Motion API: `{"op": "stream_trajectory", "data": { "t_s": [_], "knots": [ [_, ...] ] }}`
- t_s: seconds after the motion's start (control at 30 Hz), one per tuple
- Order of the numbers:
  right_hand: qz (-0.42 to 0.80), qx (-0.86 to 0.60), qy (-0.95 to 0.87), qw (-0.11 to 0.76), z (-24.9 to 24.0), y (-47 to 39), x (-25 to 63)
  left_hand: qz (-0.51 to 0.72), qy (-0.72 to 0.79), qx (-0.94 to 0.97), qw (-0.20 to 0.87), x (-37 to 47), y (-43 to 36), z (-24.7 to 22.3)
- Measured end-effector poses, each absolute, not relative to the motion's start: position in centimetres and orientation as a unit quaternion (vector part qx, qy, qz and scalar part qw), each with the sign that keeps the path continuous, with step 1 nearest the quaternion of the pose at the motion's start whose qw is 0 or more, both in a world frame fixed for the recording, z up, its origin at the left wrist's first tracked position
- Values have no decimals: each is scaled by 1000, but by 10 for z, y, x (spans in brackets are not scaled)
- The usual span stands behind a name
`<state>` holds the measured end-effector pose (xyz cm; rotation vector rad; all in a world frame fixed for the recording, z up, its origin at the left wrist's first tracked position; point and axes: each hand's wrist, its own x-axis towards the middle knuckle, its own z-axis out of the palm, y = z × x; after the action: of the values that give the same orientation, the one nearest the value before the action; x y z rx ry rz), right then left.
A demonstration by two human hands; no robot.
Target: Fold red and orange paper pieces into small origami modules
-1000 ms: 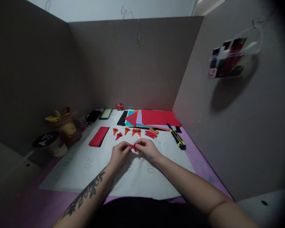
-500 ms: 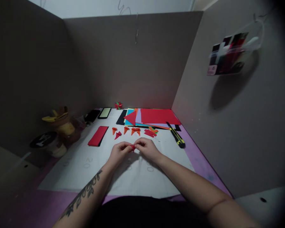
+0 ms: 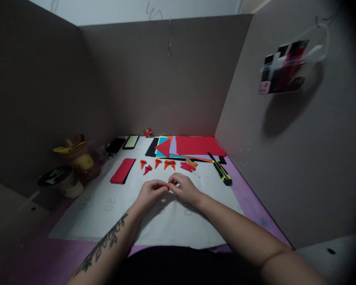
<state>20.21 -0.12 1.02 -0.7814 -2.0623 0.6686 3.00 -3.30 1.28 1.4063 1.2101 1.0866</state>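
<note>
Between the fingertips of both hands is a small red piece of paper (image 3: 168,188), mostly covered by the fingers. My left hand (image 3: 150,194) pinches it from the left, and my right hand (image 3: 184,187) pinches it from the right. Just beyond the hands lie several folded orange paper pieces (image 3: 169,164) and one folded red paper piece (image 3: 147,170). Small red paper strips (image 3: 188,166) lie to their right, with orange and green ones partly under them. A finished-looking folded paper star (image 3: 148,132) in red and green rests at the back wall.
A yellow-and-black box cutter (image 3: 224,174) lies at right, by a stack of coloured paper sheets (image 3: 200,145). A red paper stack (image 3: 123,171) and a phone (image 3: 131,142) are at left. Jars (image 3: 72,186) line the left wall; a clear pouch (image 3: 284,69) hangs on the right wall.
Less of the red paper shows between the fingers now. The fingertips have closed in around it, and both hands stay in nearly the same place.
</note>
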Motion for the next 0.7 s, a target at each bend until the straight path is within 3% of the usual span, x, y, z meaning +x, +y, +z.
{"op": "stream_trajectory", "data": {
  "t_s": [0.2,0.43,0.7],
  "knots": [
    [221,-323,-841,375,9,-1,203,444,499,573,475,29,-32,12],
    [312,-340,-795,394,9,0,202,466,506,569,451,30,-32,14],
    [335,-363,-774,396,9,-3,199,474,517,581,412,30,-32,12]
  ]
}}
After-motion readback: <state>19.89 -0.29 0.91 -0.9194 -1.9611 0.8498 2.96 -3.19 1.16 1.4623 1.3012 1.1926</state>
